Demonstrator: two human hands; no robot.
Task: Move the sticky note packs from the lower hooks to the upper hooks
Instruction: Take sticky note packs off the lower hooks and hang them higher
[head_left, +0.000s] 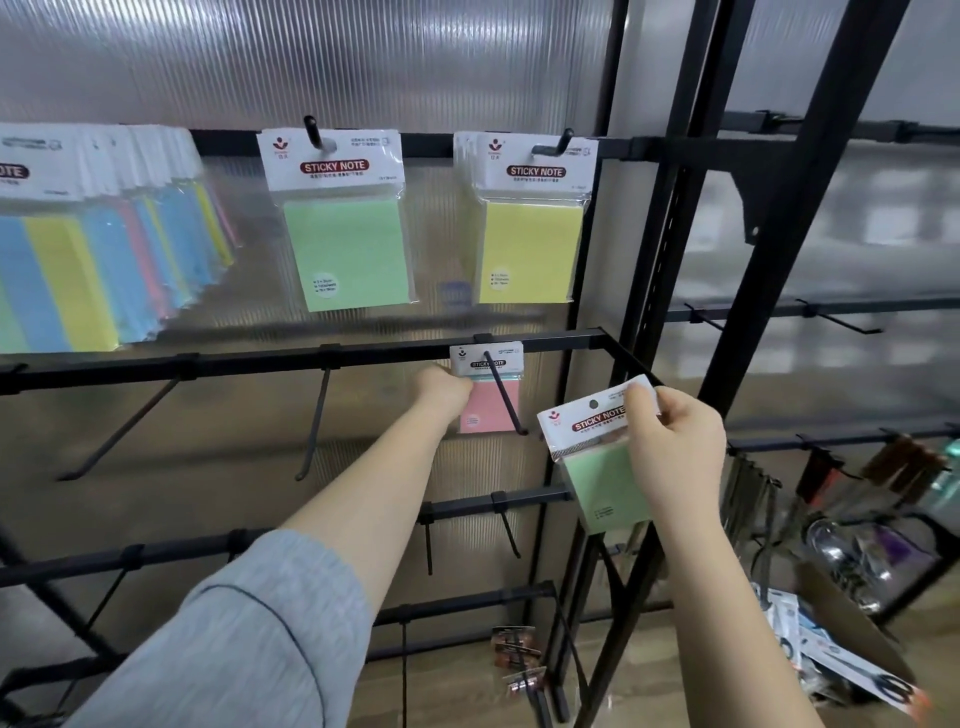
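Both hands (670, 436) on packs (602, 457) — lower hook (506, 400)

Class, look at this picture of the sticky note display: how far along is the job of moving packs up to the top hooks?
Done: a green pack and a yellow pack hang on the upper hooks. In hand: the right hand holds a green pack off any hook. Left: the left hand grips the pink pack on its lower hook.

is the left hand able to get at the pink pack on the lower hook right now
Probably yes. The left hand already touches the left edge of the pink pack on its lower hook, with nothing between them. The right hand is busy holding the green pack.
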